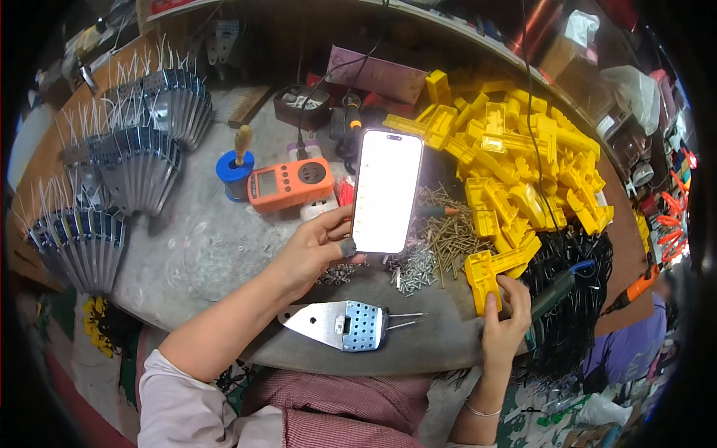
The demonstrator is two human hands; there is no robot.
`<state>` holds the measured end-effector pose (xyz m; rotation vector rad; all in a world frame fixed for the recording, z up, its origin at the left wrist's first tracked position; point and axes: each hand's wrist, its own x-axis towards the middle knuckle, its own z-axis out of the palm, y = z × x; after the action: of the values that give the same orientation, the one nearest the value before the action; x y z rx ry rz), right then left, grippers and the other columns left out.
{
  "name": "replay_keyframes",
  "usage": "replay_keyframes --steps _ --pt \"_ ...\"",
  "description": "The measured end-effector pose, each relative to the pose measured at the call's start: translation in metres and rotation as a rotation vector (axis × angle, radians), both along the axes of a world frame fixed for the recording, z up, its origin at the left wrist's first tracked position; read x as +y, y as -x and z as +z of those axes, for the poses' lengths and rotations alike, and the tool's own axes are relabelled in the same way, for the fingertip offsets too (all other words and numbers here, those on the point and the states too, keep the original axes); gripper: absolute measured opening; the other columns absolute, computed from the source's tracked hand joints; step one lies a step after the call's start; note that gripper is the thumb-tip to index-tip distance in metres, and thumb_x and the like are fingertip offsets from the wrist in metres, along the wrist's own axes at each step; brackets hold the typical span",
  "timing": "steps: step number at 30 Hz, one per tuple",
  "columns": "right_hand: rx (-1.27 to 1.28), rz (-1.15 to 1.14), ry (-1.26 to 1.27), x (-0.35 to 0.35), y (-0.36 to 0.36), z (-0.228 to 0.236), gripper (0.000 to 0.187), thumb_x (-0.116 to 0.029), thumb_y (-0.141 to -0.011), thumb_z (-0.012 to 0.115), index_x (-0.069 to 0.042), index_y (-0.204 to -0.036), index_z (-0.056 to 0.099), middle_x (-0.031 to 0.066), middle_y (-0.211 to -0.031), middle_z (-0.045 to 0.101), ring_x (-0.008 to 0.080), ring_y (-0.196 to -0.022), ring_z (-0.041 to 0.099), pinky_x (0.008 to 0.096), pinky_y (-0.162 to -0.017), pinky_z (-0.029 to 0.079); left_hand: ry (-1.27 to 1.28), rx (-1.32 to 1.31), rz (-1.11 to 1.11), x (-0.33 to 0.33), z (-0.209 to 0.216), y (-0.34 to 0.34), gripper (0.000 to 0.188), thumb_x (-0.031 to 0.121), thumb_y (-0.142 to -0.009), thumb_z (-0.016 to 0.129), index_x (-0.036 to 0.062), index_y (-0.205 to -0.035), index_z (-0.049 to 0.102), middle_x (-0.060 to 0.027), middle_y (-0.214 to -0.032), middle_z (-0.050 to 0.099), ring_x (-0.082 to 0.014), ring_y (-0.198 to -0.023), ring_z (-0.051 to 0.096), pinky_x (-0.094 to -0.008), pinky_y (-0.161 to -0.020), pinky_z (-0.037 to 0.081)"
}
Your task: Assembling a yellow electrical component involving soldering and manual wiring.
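My left hand point(310, 250) is closed around the lower left edge of a smartphone point(387, 190). The phone stands nearly upright with its bright, mostly white screen showing. At the near edge of a heap of yellow plastic housings point(515, 149), my right hand point(506, 317) pinches one yellow plastic housing point(482, 284) between thumb and fingers. Between my forearms a pointed metal plate point(328, 325) with a perforated blue-silver section lies flat on the bench, two thin prongs sticking out to its right.
Long screws point(455, 243) and short silver screws point(412, 269) lie behind the plate. An orange meter point(291, 184), a blue spool point(235, 173) and stacked metal plates point(82, 243) with wires occupy the left. Black cables point(571, 306) and a green-handled tool point(553, 299) sit at the right.
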<state>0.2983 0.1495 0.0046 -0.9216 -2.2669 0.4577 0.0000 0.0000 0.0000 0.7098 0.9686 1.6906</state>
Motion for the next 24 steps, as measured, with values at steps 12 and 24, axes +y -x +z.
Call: replay_keyframes --steps 12,24 --pt "0.006 -0.252 -0.160 -0.003 0.010 -0.041 0.062 -0.005 -0.072 0.066 0.000 -0.130 0.044 0.0219 -0.124 0.048 0.0412 -0.113 0.046 0.0461 -0.097 0.037 0.018 -0.009 0.030 0.001 0.002 -0.001 0.068 -0.014 -0.076 0.043 -0.0027 -0.142 0.030 -0.0114 -0.136 0.047 -0.0180 -0.121 0.050 -0.0312 -0.087 0.052" --pt "0.016 -0.249 -0.210 -0.012 0.009 -0.034 0.058 0.001 -0.074 0.059 0.001 -0.130 0.045 0.0224 -0.119 0.052 0.0420 -0.109 0.047 0.0461 -0.095 0.037 -0.003 -0.011 0.014 0.001 0.002 0.000 0.064 -0.009 -0.081 0.050 -0.0030 -0.141 0.031 -0.0107 -0.131 0.051 -0.0156 -0.111 0.056 -0.0289 -0.084 0.052"
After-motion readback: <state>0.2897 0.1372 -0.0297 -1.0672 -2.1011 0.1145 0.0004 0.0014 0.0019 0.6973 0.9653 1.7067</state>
